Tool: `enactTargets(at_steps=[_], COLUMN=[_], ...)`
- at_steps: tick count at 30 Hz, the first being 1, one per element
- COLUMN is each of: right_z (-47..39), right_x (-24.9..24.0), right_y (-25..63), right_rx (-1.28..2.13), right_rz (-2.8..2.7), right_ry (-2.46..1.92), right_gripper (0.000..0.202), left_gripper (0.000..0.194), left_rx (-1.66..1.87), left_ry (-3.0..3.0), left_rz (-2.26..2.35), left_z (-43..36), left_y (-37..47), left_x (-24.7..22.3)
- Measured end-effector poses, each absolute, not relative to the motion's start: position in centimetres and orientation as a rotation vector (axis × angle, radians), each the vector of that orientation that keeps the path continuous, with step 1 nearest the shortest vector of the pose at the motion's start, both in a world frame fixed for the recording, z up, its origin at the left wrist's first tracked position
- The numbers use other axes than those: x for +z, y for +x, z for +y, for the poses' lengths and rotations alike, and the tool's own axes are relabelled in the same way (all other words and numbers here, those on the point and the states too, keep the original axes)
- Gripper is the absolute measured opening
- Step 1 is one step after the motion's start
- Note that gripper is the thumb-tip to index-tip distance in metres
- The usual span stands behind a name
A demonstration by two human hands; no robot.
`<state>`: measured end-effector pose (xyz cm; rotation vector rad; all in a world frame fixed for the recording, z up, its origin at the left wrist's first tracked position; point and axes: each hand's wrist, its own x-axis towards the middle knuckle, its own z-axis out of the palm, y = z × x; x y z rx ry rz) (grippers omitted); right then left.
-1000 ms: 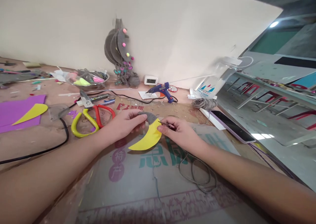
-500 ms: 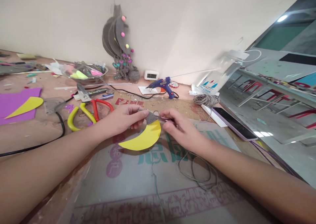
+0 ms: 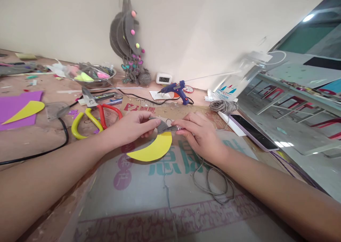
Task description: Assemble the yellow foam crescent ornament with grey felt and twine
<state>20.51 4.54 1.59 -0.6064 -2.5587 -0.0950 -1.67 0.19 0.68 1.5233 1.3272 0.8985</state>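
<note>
A yellow crescent hangs over the printed cardboard, its upper end wrapped in grey cord. My left hand pinches the wrapped end between thumb and fingers. On the other side, my right hand is closed around a small length of the grey cord near the crescent's tip; its fingertips partly hide what they grip. Loose loops of grey cord lie on the cardboard below my right wrist.
Yellow-handled pliers and red-handled ones lie left. Behind are a blue glue gun, a clock and a bowl. A cord ball, bottle and phone stand or lie right.
My right hand has turned a little, its fingers now flatter over the cord beside the crescent. The whole view has shifted slightly. My left hand keeps its pinch.
</note>
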Motion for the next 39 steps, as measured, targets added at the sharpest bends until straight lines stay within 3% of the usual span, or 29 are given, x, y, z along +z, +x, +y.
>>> enactTargets(at_steps=[39], right_z=[4.50], right_x=[1.52], right_y=[20.37], right_rx=[-0.119], right_rz=[-2.544], right_ry=[-0.565], right_gripper=[0.027], left_gripper=[0.029], left_rx=[0.849], left_ry=[1.566], left_rz=[1.293], left_z=[0.28], left_y=[-1.84], left_x=[0.29])
